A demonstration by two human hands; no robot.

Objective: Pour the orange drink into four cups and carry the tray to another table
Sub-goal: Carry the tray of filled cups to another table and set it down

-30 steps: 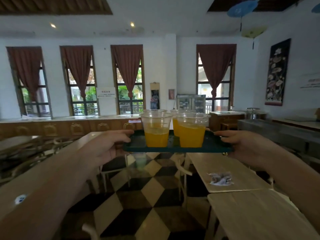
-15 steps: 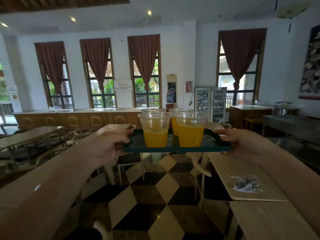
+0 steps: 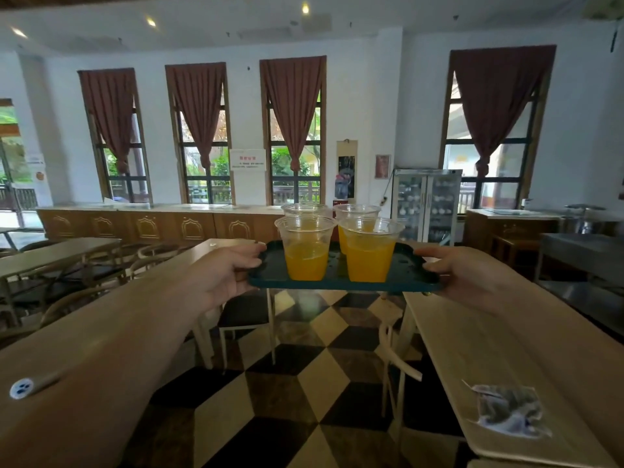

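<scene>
Pale worktop [image 3: 499, 349] lower right looks like the likely drop spot, dark green tray [image 3: 337, 283] held level in mid-air over the floor so four cups [image 3: 305, 248] don't slosh, left hand [image 3: 224, 276] and right hand [image 3: 462, 273] fingers clamped on opposite ends for balance.

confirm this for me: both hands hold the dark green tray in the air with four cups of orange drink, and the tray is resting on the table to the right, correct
Not quite. The head view shows the dark green tray resting on nothing: it is held in the air above the checkered floor. The left hand and right hand do grip its ends, and four cups of orange drink stand on it.
</scene>
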